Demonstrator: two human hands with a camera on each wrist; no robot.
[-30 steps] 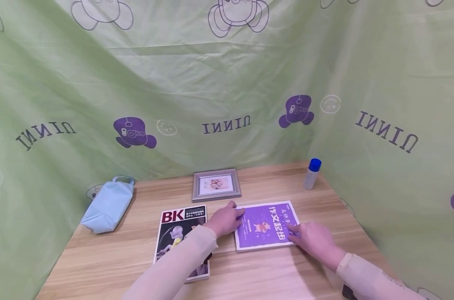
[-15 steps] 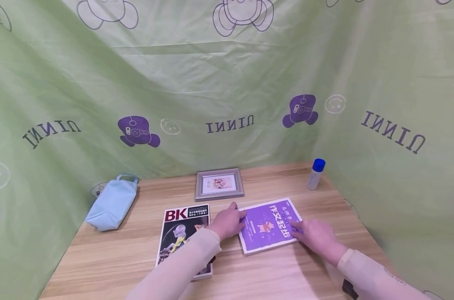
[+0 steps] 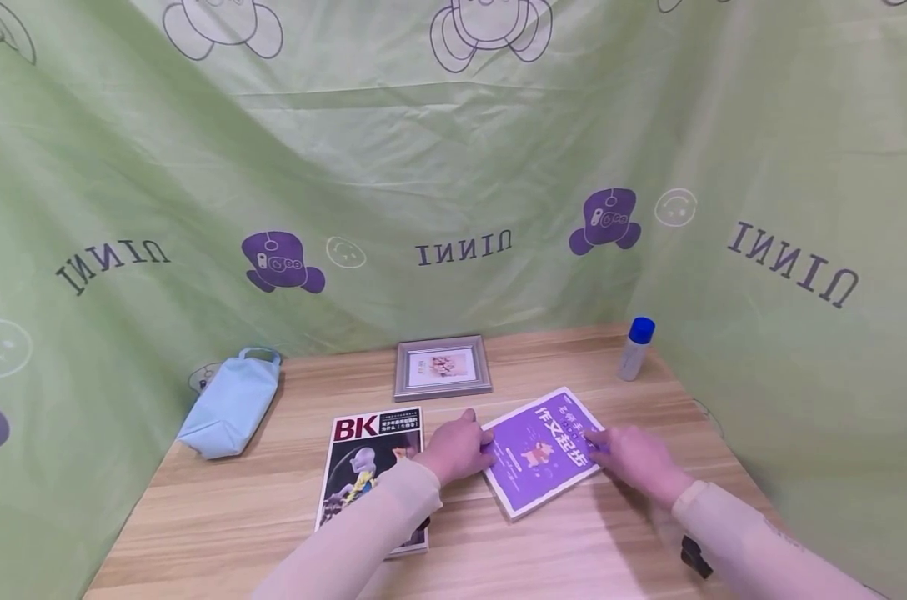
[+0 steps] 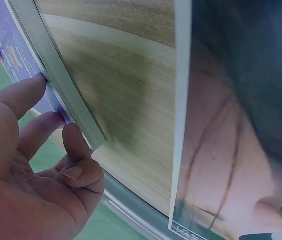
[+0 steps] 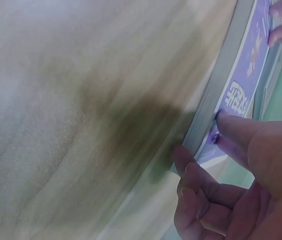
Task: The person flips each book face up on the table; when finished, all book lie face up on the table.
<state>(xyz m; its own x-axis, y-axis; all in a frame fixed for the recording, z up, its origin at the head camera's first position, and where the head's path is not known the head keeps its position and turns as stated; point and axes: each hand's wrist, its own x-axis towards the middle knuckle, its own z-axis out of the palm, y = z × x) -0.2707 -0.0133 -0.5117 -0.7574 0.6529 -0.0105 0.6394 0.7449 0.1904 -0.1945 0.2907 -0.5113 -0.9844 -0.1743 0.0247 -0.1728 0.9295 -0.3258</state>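
A purple book (image 3: 539, 457) with a white border lies at a slant on the wooden table, its right end swung away from me. My left hand (image 3: 457, 450) pinches its left edge; in the left wrist view, thumb and fingers (image 4: 33, 92) meet at the book's corner. At the opposite edge, my right hand (image 3: 641, 462) pinches the book, the thumb on the cover and a finger against the page side (image 5: 203, 112) in the right wrist view. Under my left forearm, partly hidden, lies a magazine (image 3: 348, 458) marked BK.
Behind the books lies a grey picture frame (image 3: 442, 367). A light blue pouch (image 3: 232, 404) sits at the table's left, and a blue-capped bottle (image 3: 633, 354) stands at the far right. Green patterned cloth (image 3: 378, 183) hangs around the wooden table (image 3: 221, 517).
The purple book has turned counterclockwise on the table between both hands, its right end moving away and its lower left corner nearer. The head view has shifted slightly.
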